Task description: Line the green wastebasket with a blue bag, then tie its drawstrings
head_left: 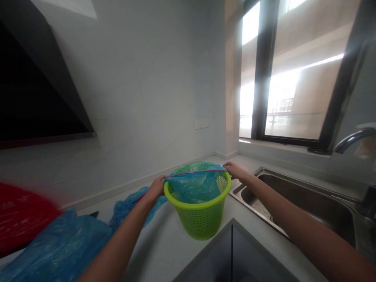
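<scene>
Two hands stretching a bin liner over a green basket

Both hands work the rim of a lime-green mesh wastebasket point(199, 213) that stands on the grey countertop point(164, 250), near the corner edge and just left of the steel sink point(296, 203). The left hand point(155, 190) pinches the blue plastic liner point(195, 184) at the near-left rim; the right hand point(235, 170) grips the liner's red-edged mouth at the far-right rim. Both are clenched on the film, with the mouth pulled taut between them. The liner sits partly inside the basket, its mouth not yet folded over the rim all round.

To do this well, my read: keep tension even, roll the edge down outside the rim, don't tug so hard that the basket slides off the corner or the film tears. More blue bags point(58, 239) lie to the left, beside something red point(20, 215), blurred.
</scene>
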Action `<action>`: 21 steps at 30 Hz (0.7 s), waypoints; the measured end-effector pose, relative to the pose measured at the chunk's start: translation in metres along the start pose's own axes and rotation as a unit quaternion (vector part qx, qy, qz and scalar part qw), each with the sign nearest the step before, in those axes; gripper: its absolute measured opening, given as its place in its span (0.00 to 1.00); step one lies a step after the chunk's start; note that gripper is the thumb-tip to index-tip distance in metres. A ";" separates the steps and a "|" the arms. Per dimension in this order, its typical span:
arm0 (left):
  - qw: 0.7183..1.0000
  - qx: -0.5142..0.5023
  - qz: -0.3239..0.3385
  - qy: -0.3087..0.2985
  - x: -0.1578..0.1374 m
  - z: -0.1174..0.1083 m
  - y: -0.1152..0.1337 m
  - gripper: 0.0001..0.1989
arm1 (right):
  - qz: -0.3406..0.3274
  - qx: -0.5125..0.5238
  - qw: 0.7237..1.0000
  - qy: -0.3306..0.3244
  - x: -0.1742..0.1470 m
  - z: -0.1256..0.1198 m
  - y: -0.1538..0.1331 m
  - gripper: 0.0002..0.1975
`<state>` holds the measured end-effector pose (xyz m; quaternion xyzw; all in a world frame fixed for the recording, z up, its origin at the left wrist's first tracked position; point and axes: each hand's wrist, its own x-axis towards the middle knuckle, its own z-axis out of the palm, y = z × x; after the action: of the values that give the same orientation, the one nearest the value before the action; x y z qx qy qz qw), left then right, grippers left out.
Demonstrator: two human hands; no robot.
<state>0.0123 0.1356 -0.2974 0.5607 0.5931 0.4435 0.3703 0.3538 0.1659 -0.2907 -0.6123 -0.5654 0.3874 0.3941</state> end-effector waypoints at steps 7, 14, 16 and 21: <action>0.975 0.019 0.217 0.035 -0.055 -0.013 0.008 0.25 | -0.304 -0.147 0.938 0.078 -0.063 -0.010 0.005 0.11; 0.942 0.139 0.256 0.166 -0.083 0.011 0.004 0.12 | -0.319 -0.013 0.935 0.152 -0.090 0.016 0.011 0.08; 0.912 0.168 0.298 0.225 -0.095 0.020 0.006 0.11 | -0.328 0.046 0.932 0.147 -0.093 0.018 0.016 0.08; 0.861 0.171 0.357 0.318 -0.114 0.046 -0.002 0.09 | -0.340 0.138 0.929 0.036 -0.093 0.014 0.030 0.09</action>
<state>0.0658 0.0272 -0.3217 0.6171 0.5040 0.5914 -0.1239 0.3469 0.0723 -0.3209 -0.3363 -0.6663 0.2821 0.6029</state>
